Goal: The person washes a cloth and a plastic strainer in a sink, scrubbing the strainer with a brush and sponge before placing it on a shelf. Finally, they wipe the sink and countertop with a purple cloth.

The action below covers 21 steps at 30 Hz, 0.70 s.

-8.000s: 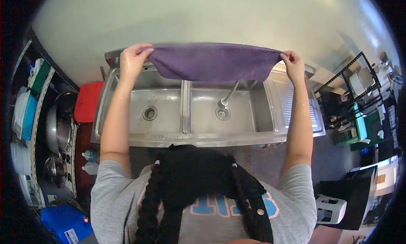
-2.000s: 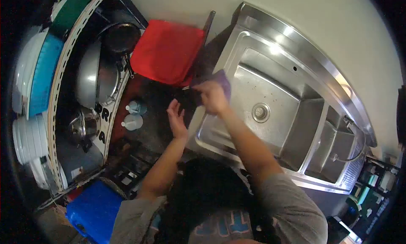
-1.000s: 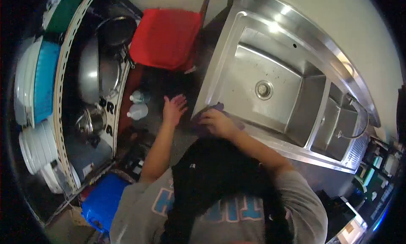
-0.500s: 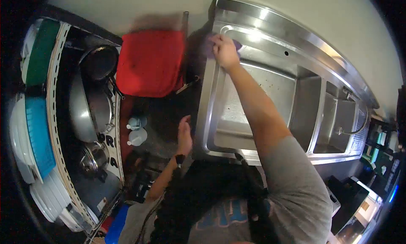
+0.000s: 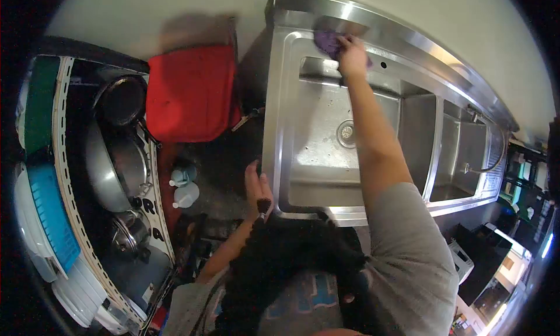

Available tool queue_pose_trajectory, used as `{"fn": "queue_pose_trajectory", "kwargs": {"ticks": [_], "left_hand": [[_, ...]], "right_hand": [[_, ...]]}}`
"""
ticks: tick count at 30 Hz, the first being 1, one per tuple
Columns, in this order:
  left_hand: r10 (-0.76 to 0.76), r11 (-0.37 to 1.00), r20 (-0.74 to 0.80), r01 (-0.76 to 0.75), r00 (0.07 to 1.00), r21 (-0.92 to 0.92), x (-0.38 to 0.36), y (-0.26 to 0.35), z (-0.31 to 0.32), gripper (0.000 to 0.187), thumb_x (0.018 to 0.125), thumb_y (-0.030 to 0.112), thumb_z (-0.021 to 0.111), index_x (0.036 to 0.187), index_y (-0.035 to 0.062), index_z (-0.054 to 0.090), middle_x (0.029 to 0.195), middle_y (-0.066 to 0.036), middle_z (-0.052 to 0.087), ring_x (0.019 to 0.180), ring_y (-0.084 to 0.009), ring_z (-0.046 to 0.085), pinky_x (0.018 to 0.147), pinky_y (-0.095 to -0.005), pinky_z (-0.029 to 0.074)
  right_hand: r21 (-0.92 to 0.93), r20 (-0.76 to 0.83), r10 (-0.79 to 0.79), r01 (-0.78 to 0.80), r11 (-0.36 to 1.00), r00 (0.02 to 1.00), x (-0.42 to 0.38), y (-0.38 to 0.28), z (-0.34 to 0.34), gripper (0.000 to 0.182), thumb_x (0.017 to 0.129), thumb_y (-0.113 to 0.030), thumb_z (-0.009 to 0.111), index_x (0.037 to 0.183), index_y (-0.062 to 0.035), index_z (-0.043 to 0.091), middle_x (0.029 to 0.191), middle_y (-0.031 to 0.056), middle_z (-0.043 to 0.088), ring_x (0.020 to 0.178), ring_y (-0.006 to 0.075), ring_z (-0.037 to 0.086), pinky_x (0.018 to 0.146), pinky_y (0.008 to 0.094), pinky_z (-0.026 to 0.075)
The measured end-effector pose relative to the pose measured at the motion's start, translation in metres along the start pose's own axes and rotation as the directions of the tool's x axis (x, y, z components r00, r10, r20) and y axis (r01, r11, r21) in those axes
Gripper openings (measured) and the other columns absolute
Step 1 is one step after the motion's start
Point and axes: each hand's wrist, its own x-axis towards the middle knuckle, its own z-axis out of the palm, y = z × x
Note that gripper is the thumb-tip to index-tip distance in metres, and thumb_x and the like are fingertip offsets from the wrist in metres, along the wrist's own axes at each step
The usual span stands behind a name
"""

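My right hand (image 5: 353, 57) presses a purple cloth (image 5: 328, 43) onto the back ledge of a stainless steel sink (image 5: 280, 132), its fingers closed on the fabric. Below that arm lies the large left basin, wet with droplets and small dark specks, its round drain (image 5: 346, 132) showing beside the forearm. Outside the sink's front left corner, my left hand (image 5: 258, 190) is raised with fingers stretched out, holding nothing. Strands of dark hair cover part of its wrist.
A red plastic panel (image 5: 189, 94) leans at the wall left of the sink. Two pale jugs (image 5: 185, 194) stand below it. A shelf rack (image 5: 64, 138) holds pans, pots and white dishes. A second basin (image 5: 458, 149) with a curved faucet (image 5: 496, 161) lies to the right.
My right hand has slid the purple cloth from the sink's left rim to the right along the back ledge. My left hand has shifted slightly closer to the sink, and the drain has come into view.
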Motion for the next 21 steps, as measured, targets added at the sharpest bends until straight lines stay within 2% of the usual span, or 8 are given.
{"fn": "queue_pose_trajectory", "kwargs": {"ticks": [3, 5, 6, 10, 13, 14, 19, 21], "left_hand": [[-0.025, 0.999, -0.013, 0.026, 1.0, 0.02, 0.0, -0.008, 0.003, 0.04, 0.1, 0.02, 0.039, 0.132, -0.0024, 0.044, 0.128, -0.023, 0.05, 0.119, -0.0385, 0.047, 0.105, -0.0438, 0.034], [-0.01, 1.0, -0.009, 0.01, 1.0, -0.009, -0.003, -0.008, 0.002, 0.038, 0.098, 0.016, 0.04, 0.13, -0.0037, 0.045, 0.128, -0.025, 0.049, 0.12, -0.0399, 0.046, 0.106, -0.0446, 0.034], [0.012, 0.999, -0.011, -0.013, 1.0, -0.032, -0.001, -0.007, 0.004, 0.037, 0.096, 0.012, 0.041, 0.129, -0.005, 0.045, 0.128, -0.027, 0.048, 0.121, -0.0413, 0.045, 0.106, -0.0454, 0.033], [-0.096, 0.993, -0.013, 0.095, 0.995, -0.067, -0.002, 0.01, 0.003, 0.035, 0.097, 0.012, 0.04, 0.127, -0.0034, 0.047, 0.125, -0.023, 0.05, 0.118, -0.0383, 0.047, 0.104, -0.0429, 0.034], [-0.238, 0.96, 0.086, 0.247, 0.968, -0.129, -0.002, 0.007, 0.004, 0.036, 0.1, 0.019, 0.037, 0.127, -0.0023, 0.049, 0.126, -0.022, 0.049, 0.12, -0.0354, 0.047, 0.104, -0.0414, 0.034], [-0.12, 0.984, 0.009, 0.12, 0.993, -0.133, -0.002, 0.004, 0.008, 0.04, 0.102, 0.027, 0.035, 0.127, -0.0008, 0.05, 0.128, -0.019, 0.049, 0.121, -0.0325, 0.046, 0.104, -0.0407, 0.033], [-0.133, 0.94, -0.02, 0.12, 0.991, -0.32, -0.007, -0.042, 0.01, 0.038, 0.104, 0.027, 0.034, 0.123, -0.0008, 0.053, 0.129, -0.016, 0.05, 0.122, -0.0301, 0.046, 0.106, -0.0396, 0.032], [-0.028, 1.0, 0.01, 0.028, 1.0, 0.013, -0.002, 0.002, -0.003, 0.037, 0.104, 0.024, 0.032, 0.12, -0.0012, 0.055, 0.129, -0.016, 0.05, 0.122, -0.0301, 0.046, 0.107, -0.0397, 0.032]], "right_hand": [[-0.093, -0.138, 0.017, -0.03, 0.995, 0.99, -0.004, 0.0, -0.009, 0.034, 0.075, -0.01, 0.066, 0.109, -0.0067, 0.069, 0.109, 0.0127, 0.065, 0.105, 0.0329, 0.058, 0.093, 0.0407, 0.047], [0.209, -0.022, 0.127, -0.12, 0.97, 0.992, -0.011, -0.027, 0.01, 0.035, 0.077, -0.017, 0.066, 0.11, -0.0046, 0.069, 0.112, 0.0137, 0.064, 0.107, 0.0331, 0.057, 0.095, 0.0426, 0.046], [-0.052, 0.013, -0.125, 0.125, 0.991, 0.992, -0.013, -0.064, 0.006, 0.04, 0.078, -0.027, 0.066, 0.114, -0.0098, 0.068, 0.117, 0.015, 0.062, 0.111, 0.0328, 0.056, 0.098, 0.0445, 0.044], [0.245, 0.029, -0.192, 0.18, 0.953, 0.981, 0.001, -0.131, 0.035, 0.038, 0.082, -0.033, 0.065, 0.115, -0.0147, 0.068, 0.127, 0.013, 0.057, 0.121, 0.0327, 0.05, 0.101, 0.0435, 0.043], [0.258, 0.039, -0.232, 0.214, 0.942, 0.972, 0.007, -0.095, 0.038, 0.032, 0.083, -0.028, 0.063, 0.112, -0.0147, 0.069, 0.123, 0.0114, 0.06, 0.118, 0.0307, 0.053, 0.1, 0.0418, 0.044], [0.26, 0.062, -0.24, 0.217, 0.941, 0.969, 0.007, -0.072, 0.02, 0.029, 0.086, -0.018, 0.061, 0.114, -0.0163, 0.068, 0.123, 0.0101, 0.06, 0.116, 0.0303, 0.053, 0.1, 0.0406, 0.045], [0.185, -0.024, -0.096, 0.099, 0.978, 0.995, -0.003, 0.065, -0.038, 0.028, 0.08, -0.008, 0.062, 0.104, -0.0159, 0.072, 0.112, 0.0092, 0.064, 0.109, 0.0304, 0.058, 0.095, 0.0398, 0.047], [0.147, -0.055, -0.087, 0.094, 0.985, 0.995, -0.006, 0.128, -0.066, 0.028, 0.077, -0.006, 0.064, 0.102, -0.0157, 0.074, 0.106, 0.0094, 0.065, 0.103, 0.0303, 0.059, 0.091, 0.0405, 0.049]]}}
